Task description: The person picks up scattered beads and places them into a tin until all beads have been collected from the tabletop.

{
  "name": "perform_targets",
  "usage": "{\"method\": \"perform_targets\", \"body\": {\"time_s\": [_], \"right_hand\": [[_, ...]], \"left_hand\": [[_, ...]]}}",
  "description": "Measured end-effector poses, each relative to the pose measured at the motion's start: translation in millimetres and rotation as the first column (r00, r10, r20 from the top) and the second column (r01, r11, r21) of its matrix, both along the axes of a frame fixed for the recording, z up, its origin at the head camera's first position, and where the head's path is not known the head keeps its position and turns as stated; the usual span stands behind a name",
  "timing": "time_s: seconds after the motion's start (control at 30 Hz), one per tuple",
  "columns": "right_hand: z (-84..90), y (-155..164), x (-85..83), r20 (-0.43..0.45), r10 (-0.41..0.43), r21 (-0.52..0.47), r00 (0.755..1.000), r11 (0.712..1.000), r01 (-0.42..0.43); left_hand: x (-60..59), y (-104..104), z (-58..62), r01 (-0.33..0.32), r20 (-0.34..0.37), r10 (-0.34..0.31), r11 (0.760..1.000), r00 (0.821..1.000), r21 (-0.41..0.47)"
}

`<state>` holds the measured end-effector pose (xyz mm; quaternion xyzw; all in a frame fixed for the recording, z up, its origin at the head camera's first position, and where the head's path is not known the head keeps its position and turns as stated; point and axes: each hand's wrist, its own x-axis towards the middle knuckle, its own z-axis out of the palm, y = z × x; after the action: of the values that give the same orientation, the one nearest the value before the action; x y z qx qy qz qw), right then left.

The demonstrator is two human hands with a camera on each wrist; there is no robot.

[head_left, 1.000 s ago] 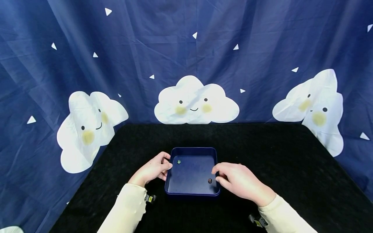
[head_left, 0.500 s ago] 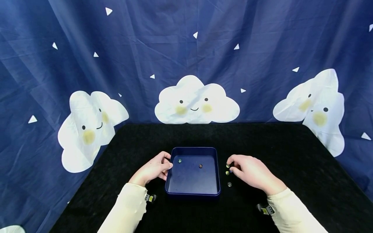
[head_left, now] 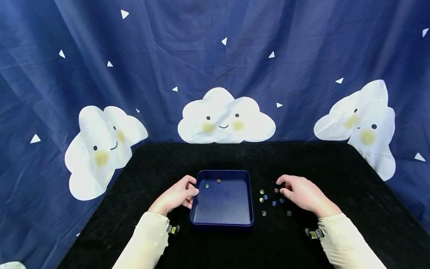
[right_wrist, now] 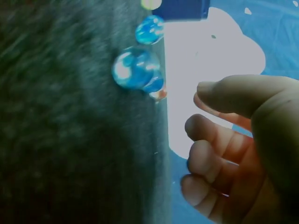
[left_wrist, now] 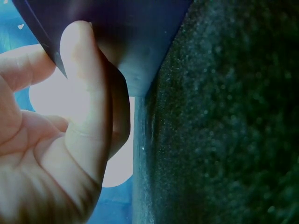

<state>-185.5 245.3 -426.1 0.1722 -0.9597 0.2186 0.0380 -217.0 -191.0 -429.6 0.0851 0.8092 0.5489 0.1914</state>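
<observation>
A shallow navy tray (head_left: 221, 203) lies at the middle of the black cloth. My left hand (head_left: 176, 195) pinches its left wall; the thumb (left_wrist: 79, 56) lies against the side in the left wrist view. Inside the tray, a green marble (head_left: 206, 185) and an orange marble (head_left: 219, 181) sit near the back left. To the right of the tray, my right hand (head_left: 304, 192) hovers with bent fingers and a gap between thumb and index finger, holding nothing. Its fingertips are close to a reddish marble (head_left: 276, 190). A blue marble (right_wrist: 135, 68) looms large in the right wrist view.
Between the tray and my right hand lie several loose marbles, among them yellow-green ones (head_left: 261, 200), blue ones (head_left: 274, 203) and a clear one (head_left: 264, 213). Another clear marble (head_left: 289, 213) rests below the right hand. A blue curtain (head_left: 221, 67) with white clouds hangs behind the cloth.
My right hand has left the tray's right side and moved right, past the loose marbles. The orange marble has rolled from the tray's front right to its back left. The left hand stays put.
</observation>
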Motion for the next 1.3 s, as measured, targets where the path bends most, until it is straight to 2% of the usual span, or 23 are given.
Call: {"method": "perform_targets", "body": {"time_s": [0.23, 0.63, 0.87, 1.13, 1.3], "right_hand": [[-11.9, -1, 2.0, 0.040, 0.096, 0.022, 0.995, 0.995, -0.097], [-14.3, 1, 1.5, -0.014, 0.127, 0.024, 0.992, 0.992, -0.126], [-14.7, 1, 1.6, -0.036, 0.080, 0.042, 0.996, 0.996, -0.078], [-9.3, 4, 1.7, -0.054, 0.021, 0.002, 0.998, 1.000, -0.021], [-7.4, 4, 0.1, -0.056, 0.014, -0.004, 0.998, 1.000, -0.014]], "left_hand": [[4.8, -2, -2.3, 0.000, 0.001, 0.000, 1.000, 1.000, 0.002], [4.1, -1, -1.5, 0.009, -0.001, -0.009, 1.000, 1.000, 0.009], [5.0, -1, -1.5, 0.009, -0.010, -0.009, 1.000, 1.000, 0.016], [3.4, 2, 0.0, 0.019, -0.024, -0.018, 0.999, 1.000, 0.027], [2.8, 2, 1.1, 0.018, -0.020, -0.018, 0.999, 1.000, 0.029]]}}
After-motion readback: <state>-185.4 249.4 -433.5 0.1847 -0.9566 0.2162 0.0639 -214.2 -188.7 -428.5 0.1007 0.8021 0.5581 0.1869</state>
